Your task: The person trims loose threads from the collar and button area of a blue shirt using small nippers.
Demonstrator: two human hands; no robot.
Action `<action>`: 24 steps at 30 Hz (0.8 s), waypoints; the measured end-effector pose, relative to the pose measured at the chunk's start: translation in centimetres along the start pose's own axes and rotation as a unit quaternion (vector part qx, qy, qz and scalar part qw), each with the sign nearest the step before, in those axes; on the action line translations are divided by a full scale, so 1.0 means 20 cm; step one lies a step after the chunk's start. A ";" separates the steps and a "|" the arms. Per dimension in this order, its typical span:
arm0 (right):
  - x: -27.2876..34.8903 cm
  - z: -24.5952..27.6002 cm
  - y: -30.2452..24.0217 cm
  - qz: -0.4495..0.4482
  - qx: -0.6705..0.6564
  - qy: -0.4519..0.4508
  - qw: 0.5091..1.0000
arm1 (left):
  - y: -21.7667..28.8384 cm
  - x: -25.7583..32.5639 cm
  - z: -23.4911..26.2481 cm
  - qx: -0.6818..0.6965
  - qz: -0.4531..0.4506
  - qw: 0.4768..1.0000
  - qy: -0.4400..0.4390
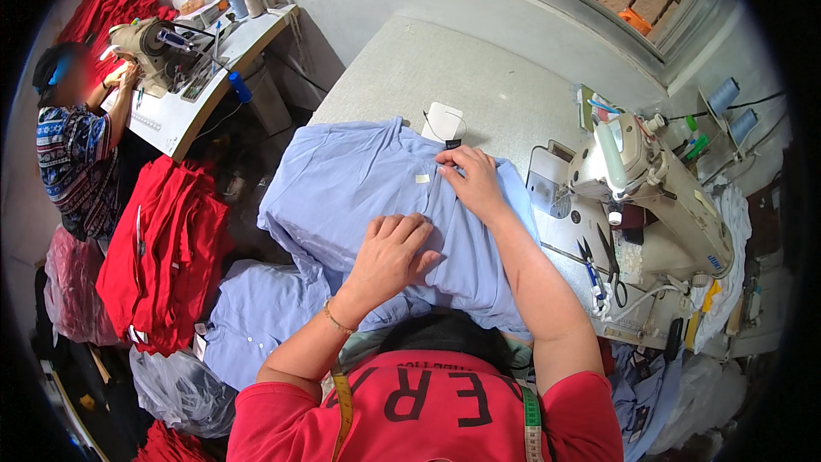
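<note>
A light blue garment (351,171) lies spread over the sewing table in front of me, its near part hanging toward my lap. My left hand (392,252) rests on the cloth with loosely bent fingers and the thumb apart. Farther up and to the right, my right hand (472,181) lies on the garment's far edge, its thumb and forefinger apart. Just beyond those fingertips is a small black label (453,145). A white tag (443,122) with a dark string lies at the far edge. A small pale sticker (422,179) sits on the cloth between my hands.
A sewing machine (633,167) stands at the right, with scissors (612,265) and blue-handled snips (592,272) near it. More blue garments (256,316) and a red cloth pile (167,248) lie left. Another person (81,145) works at a second machine (147,51).
</note>
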State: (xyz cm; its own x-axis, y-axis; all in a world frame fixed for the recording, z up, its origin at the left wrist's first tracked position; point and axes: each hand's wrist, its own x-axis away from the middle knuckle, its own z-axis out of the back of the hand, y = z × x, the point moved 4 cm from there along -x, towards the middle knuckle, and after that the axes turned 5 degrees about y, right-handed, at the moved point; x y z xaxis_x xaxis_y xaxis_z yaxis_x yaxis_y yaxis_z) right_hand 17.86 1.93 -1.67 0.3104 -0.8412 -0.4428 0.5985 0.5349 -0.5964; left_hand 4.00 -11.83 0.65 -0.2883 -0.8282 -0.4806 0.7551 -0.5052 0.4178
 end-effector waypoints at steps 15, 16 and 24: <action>0.01 0.01 -0.03 -0.007 -0.003 -0.029 1.000 | 0.01 0.01 0.02 0.024 0.007 1.000 0.007; 0.01 0.03 -0.04 0.008 -0.021 -0.041 0.999 | -0.01 0.02 0.02 0.053 0.012 0.998 0.014; 0.04 0.10 -0.08 0.034 0.022 -0.143 0.989 | -0.10 0.06 0.06 0.199 0.080 0.972 0.099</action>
State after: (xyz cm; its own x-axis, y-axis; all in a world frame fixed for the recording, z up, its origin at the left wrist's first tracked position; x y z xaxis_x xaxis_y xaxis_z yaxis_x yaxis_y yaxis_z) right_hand 18.55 0.24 0.22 0.5437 -0.7949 -0.2694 0.5989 0.5923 -0.5389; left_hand 1.37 -12.12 0.06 -0.0362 -0.8611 -0.5071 0.4820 -0.4596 0.7460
